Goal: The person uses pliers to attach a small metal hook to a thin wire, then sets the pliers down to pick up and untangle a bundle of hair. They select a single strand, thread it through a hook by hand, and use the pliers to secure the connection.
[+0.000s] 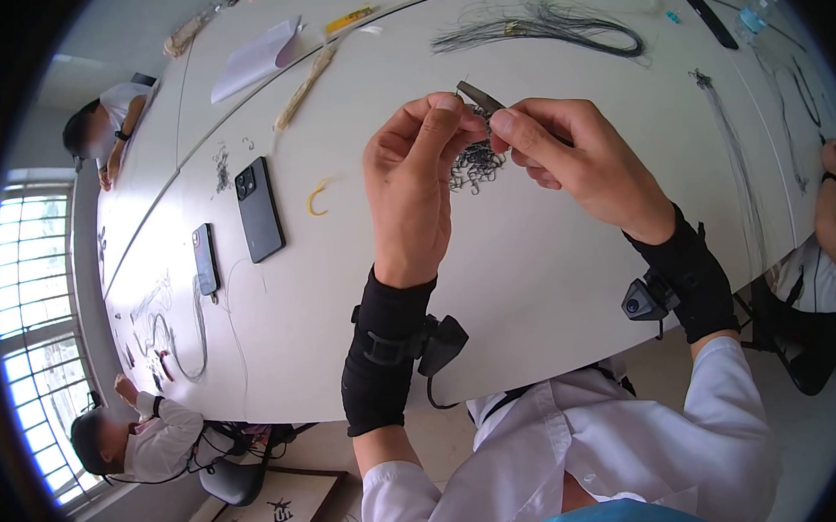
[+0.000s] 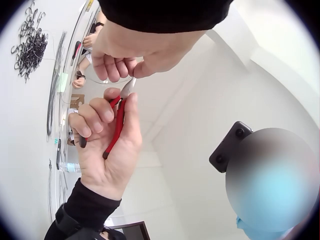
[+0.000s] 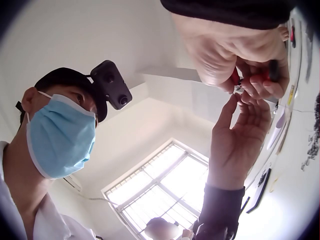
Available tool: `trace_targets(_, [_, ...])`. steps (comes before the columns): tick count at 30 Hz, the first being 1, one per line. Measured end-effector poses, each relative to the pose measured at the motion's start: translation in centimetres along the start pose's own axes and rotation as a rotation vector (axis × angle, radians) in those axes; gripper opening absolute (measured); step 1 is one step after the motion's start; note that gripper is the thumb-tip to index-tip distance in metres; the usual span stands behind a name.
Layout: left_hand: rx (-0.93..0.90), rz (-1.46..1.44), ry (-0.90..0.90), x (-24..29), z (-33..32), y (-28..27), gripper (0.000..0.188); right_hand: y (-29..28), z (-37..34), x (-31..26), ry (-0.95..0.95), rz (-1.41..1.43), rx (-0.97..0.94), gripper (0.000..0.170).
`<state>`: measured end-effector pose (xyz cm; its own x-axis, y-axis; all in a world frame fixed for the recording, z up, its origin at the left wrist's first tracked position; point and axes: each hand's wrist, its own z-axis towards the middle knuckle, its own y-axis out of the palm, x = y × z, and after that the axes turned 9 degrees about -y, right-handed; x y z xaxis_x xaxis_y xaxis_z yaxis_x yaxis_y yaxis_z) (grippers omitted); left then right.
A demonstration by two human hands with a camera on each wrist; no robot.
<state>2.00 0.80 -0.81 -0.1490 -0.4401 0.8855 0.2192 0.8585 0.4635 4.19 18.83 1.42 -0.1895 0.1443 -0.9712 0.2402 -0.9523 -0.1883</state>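
My right hand (image 1: 573, 149) grips a pair of pliers (image 2: 120, 115) with red and black handles. Their grey jaws reach up to the fingertips of my left hand (image 1: 413, 162). Thumb and forefinger of the left hand are pinched together, and a thin line (image 2: 95, 81) runs out from them in the left wrist view. Whatever else sits between those fingertips is too small to tell. Both hands are raised over the table, close together. Partly hidden behind them, a pile of small black hooks (image 1: 476, 168) lies on the white table (image 1: 533, 293).
A bundle of dark line (image 1: 557, 34) lies beyond the hands. To the left are a large phone (image 1: 259, 213), a smaller phone (image 1: 205, 258), a yellow curved piece (image 1: 316, 198) and scattered hooks (image 1: 222, 167). Other people sit around the table; long strands (image 1: 734, 150) lie at right.
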Motion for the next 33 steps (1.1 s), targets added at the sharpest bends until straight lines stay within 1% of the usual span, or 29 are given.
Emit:
trace_targets(2, [0.001,-0.034,-0.043,0.1,0.1,0.0,0.018,0.0,0.1,0.1,-0.003,-0.004,0.001,0.043])
trace_targets(8, [-0.050,-0.054,-0.081,0.3,0.0,-0.2,0.019,0.1,0.0,0.4,-0.011,0.018,0.010,0.042])
trace_targets(11, [-0.018,-0.108,-0.087,0.5,-0.1,0.2,0.015,0.1,0.1,0.5,-0.008,0.020,0.005,0.041])
trace_targets(14, [0.000,-0.127,-0.092,0.6,-0.2,0.3,0.015,0.1,0.2,0.5,-0.006,0.019,0.002,0.041])
trace_targets(17, [-0.023,-0.130,-0.120,0.7,0.0,0.0,0.015,0.2,0.3,0.5,-0.007,0.020,0.002,0.041])
trace_targets(23, [-0.003,-0.070,-0.063,0.0,0.2,-0.5,0.016,0.4,0.5,0.4,0.004,-0.005,-0.005,0.042])
trace_targets(26, [0.043,0.015,-0.004,-0.1,0.2,-0.7,0.013,0.4,0.5,0.4,0.011,-0.026,-0.020,0.041])
trace_targets(33, [0.129,0.113,0.030,0.1,0.3,-0.6,0.012,0.6,0.5,0.7,-0.008,-0.042,-0.006,0.041])
